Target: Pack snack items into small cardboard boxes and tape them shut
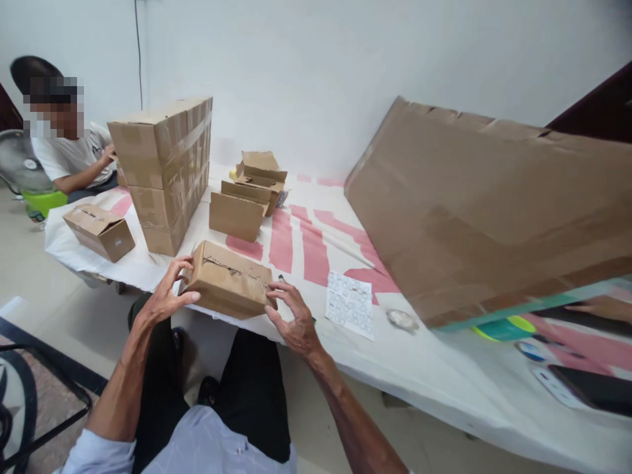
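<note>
A small cardboard box with a rough, torn-looking seam along its closed top sits at the table's front edge. My left hand is at its left end, fingers curved and apart, fingertips at the side. At the right end is my right hand, its fingers also spread, with the fingertips at or very near the box. Neither hand is wrapped round it. Behind the box stand open-flapped cartons. A printed sheet lies to the right, beside a roll of clear tape.
Stacked taped boxes rise at the back left, with another small box beside them. A seated person is beyond. A large cardboard sheet or carton blocks the right side. A phone lies at the right edge.
</note>
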Demonstrator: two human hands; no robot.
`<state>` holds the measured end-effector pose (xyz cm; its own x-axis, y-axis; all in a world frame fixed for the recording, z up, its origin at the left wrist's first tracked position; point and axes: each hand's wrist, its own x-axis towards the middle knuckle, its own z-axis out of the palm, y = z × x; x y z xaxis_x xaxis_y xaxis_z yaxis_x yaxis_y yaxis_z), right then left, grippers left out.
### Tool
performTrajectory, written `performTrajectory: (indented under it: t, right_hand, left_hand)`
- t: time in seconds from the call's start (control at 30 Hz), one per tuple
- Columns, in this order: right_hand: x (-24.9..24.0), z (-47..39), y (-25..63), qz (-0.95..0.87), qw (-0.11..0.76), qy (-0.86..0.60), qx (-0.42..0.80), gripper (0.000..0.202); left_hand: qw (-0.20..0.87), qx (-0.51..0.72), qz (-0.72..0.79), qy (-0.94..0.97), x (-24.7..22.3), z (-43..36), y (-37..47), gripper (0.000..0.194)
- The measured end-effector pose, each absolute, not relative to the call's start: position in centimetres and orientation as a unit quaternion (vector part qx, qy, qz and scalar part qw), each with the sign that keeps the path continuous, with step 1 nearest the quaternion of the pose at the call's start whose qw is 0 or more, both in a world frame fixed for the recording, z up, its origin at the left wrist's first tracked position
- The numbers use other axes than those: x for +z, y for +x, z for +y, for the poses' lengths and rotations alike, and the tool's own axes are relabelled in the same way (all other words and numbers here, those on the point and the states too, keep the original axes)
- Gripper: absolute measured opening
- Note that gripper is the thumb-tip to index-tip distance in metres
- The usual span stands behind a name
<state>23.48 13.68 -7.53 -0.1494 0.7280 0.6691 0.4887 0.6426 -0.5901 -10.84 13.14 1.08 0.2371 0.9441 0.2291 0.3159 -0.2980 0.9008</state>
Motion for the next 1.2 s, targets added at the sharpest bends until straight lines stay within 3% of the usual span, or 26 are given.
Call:
performTrajectory:
  t: [0.47, 0.77, 1.03, 1.2]
  right_hand:
    - [-5.4, 14.7, 20.7, -0.79, 0.451, -0.408, 0.072, 0.033]
    - [-5.4, 14.3, 20.8, -0.77, 0.453, -0.434, 0.117, 0.045]
    - [-5.1, 14.4, 20.8, -0.761, 0.46, -0.437, 0.132, 0.043]
    - [-4.8, 14.1, 20.5, -0.76, 0.474, -0.426, 0.13, 0.04]
  left_hand:
    - [0.284, 0.42, 0.552, 0.662, -0.4, 13.3, -12.2, 0.029]
    - [0.313, 0.403, 0.543, 0.667, -0.1, 13.7, -12.4, 0.037]
    - [0.212, 0.378, 0.577, 0.692, 1.0, 13.0, -10.9, 0.027]
    - [0.231, 0.36, 0.587, 0.687, 0.5, 13.3, -10.6, 0.038]
